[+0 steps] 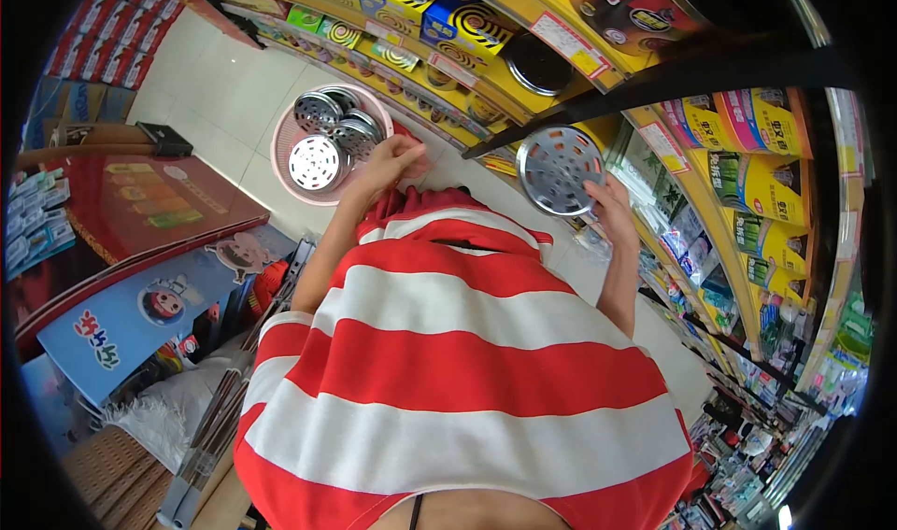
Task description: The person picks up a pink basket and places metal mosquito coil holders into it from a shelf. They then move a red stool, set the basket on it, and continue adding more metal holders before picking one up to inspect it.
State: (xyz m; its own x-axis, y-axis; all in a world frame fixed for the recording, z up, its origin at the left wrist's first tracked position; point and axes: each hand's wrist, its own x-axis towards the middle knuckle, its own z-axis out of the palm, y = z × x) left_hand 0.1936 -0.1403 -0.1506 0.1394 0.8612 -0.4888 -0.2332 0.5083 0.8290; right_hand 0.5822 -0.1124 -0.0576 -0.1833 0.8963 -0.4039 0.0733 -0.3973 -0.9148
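Note:
A round metal disc with slots (559,170) is held up at the shelf edge by my right hand (612,210), whose fingers grip its lower right rim. My left hand (396,160) is beside the right rim of a pink basket (280,164) on the floor, its fingers curled together; whatever they hold, if anything, is too small to name. Inside the basket lie several shiny round metal tins with perforated lids (316,162). Another dark round tin (539,63) sits on the yellow shelf above the disc.
Yellow shelves (486,82) with boxed goods run across the top and down the right. A red cabinet (140,203) and a blue printed panel (159,296) stand at the left. Metal poles (217,418) lean at the lower left. Red packs (117,35) are stacked at the upper left.

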